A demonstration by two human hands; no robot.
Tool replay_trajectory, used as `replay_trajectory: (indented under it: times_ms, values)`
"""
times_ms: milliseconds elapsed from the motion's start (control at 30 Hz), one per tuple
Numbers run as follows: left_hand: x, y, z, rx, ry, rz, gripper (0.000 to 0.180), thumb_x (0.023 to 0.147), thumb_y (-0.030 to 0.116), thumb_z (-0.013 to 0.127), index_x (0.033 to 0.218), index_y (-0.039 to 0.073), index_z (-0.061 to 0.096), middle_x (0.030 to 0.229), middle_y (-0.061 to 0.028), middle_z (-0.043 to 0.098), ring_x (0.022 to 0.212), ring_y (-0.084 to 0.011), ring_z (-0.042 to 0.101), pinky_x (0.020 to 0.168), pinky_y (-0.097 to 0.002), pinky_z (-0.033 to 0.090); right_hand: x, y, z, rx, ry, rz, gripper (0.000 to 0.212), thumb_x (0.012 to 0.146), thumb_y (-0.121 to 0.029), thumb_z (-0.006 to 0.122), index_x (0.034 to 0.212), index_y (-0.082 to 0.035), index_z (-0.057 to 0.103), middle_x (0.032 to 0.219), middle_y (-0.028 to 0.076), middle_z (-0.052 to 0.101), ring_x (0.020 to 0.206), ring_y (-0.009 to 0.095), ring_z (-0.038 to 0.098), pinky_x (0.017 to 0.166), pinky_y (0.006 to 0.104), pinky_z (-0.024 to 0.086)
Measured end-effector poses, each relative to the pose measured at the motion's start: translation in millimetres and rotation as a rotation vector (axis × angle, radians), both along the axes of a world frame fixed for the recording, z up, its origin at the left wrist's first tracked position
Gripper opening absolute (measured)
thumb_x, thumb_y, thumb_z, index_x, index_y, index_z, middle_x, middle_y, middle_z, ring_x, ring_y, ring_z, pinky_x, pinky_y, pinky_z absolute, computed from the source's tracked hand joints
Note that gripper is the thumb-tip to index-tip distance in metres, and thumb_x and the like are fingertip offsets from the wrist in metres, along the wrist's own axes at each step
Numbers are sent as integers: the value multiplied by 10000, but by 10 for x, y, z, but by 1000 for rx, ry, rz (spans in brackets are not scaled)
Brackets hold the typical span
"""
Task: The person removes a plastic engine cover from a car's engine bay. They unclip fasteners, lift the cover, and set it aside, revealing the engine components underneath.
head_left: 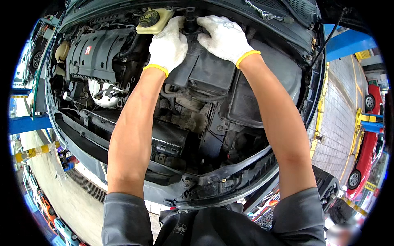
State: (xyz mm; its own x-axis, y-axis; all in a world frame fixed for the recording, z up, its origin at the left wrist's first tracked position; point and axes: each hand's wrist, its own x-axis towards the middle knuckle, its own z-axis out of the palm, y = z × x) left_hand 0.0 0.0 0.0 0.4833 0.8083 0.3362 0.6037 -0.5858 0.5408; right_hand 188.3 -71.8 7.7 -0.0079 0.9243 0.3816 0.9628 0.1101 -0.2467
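Observation:
White knitted gloves with yellow cuffs cover both my hands, at the back of a car's open engine bay. Between them stands a black cylindrical part [190, 19]. My left hand [168, 44] is at that part's left side, beside a yellowish fluid reservoir [155, 21] with a dark round cap; its fingertips are hidden. From the right, my right hand [223, 36] reaches toward the same part, thumb and fingers apart, above a black plastic housing [211, 74]. Nothing shows in its grasp.
A ratchet wrench [267, 15] lies on the cowl at the far right. The engine cover [98, 53] fills the left of the bay, a large black box [266, 86] the right. Along the bay's right side runs a thin prop rod [330, 39]. A red car [366, 151] stands beyond.

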Motion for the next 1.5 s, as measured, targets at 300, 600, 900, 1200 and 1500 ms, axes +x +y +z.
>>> replay_trajectory:
  times_ms: [300,600,900,1200,1500]
  values:
    - [11,49,29,4,-25,-17,485,996,129,513,1475,118,585,1363,-185,731,1262,-419,682,1102,-479,523,-121,158,70,29,-17,-66,502,909,-302,655,1348,-62,701,1303,181,724,1202,382,701,1073,474,548]
    - [-19,-39,73,-53,-23,-26,491,998,124,517,1484,122,585,1382,-202,716,1291,-425,663,1123,-480,511,-203,113,81,-26,-20,-113,434,873,-366,693,1160,-41,689,1192,206,720,1110,418,722,1005,499,569]
    - [-35,-13,38,-41,-47,-95,540,1001,100,493,1539,106,540,1446,-226,675,1366,-424,617,1157,-484,487,-182,80,96,-74,4,-111,492,873,-400,708,1212,-44,689,1238,189,713,1155,402,715,1033,487,559]
    - [1,12,54,-15,-54,-83,554,977,81,510,1530,64,517,1446,-260,658,1375,-447,599,1173,-488,471,-59,109,92,-35,237,-69,518,946,-254,611,1416,-45,671,1371,185,726,1309,363,670,1141,435,510]
    - [-503,-356,44,63,-53,-151,551,1006,207,658,1519,44,538,1496,-225,629,1436,-399,553,1231,-452,420,22,-1,29,71,354,-60,386,1012,-161,545,1351,-129,727,1259,148,783,1227,354,712,1087,445,555]
